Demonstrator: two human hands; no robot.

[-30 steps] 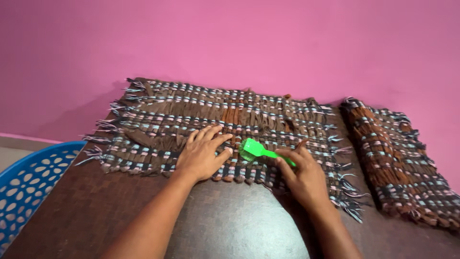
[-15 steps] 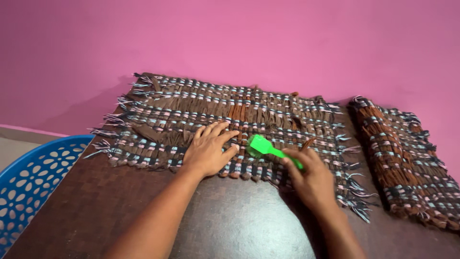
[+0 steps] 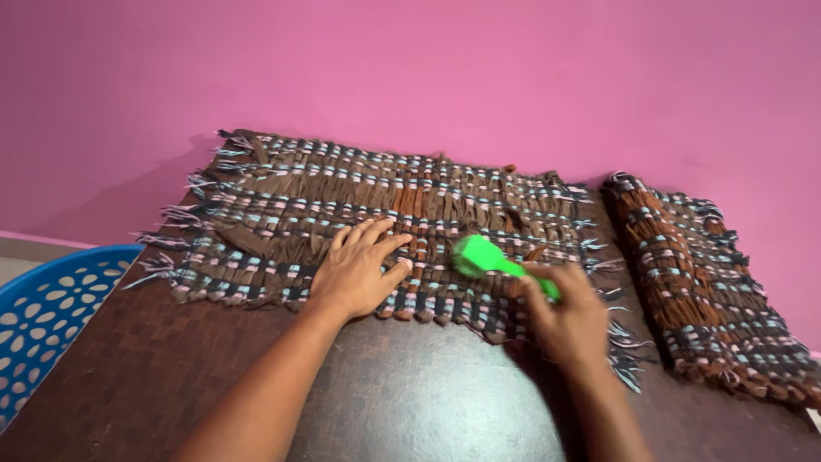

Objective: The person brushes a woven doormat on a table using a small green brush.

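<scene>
Two hands work on the brown woven mat (image 3: 385, 205): the left hand (image 3: 355, 272) lies flat, fingers spread, while the right hand (image 3: 569, 321) grips a green brush (image 3: 492, 259), its handle slanting up-left, head between both hands.

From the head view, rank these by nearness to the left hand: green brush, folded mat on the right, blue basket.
1. green brush, just right of the left hand, held in the right hand.
2. blue basket, off the table's left edge.
3. folded mat, far right, by the wall.
</scene>
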